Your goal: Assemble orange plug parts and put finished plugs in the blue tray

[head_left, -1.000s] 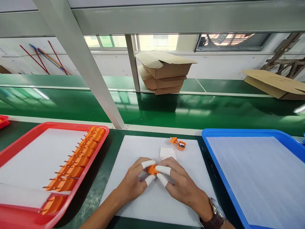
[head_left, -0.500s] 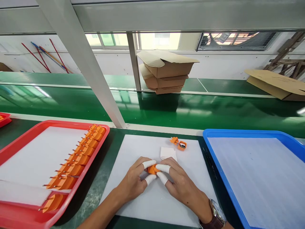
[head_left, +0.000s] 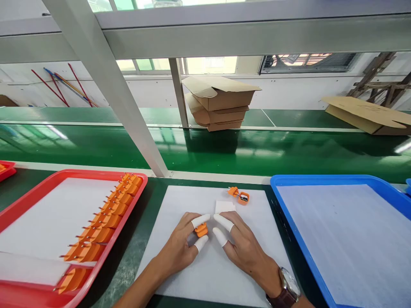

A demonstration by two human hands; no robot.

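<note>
Over the white sheet [head_left: 183, 273], my left hand [head_left: 180, 239] pinches a small orange plug [head_left: 201, 230] between its thumb and index finger. My right hand [head_left: 242, 246] is just to the right, its thumb and index finger apart and nothing visible between them. White finger cots cover the thumb and index finger of both hands. Beyond the fingers lies an opened orange plug, with its pin part [head_left: 233, 191] and a housing [head_left: 243, 198] that shows dark and metal parts inside. A small white pad [head_left: 225, 206] lies in front of it, partly behind my right hand.
At left, a red tray [head_left: 96, 174] carries a slanting row of orange plugs [head_left: 111, 220]. A blue tray [head_left: 305, 252] lined with white paper stands at right. Behind runs a green conveyor belt [head_left: 205, 149], with cardboard boxes [head_left: 221, 102] past it. A slanting metal post [head_left: 128, 98] rises behind the sheet.
My right fingers have come off the orange plug and moved slightly away from it. The plug has turned in my left fingers. The camera view has tilted up a little.
</note>
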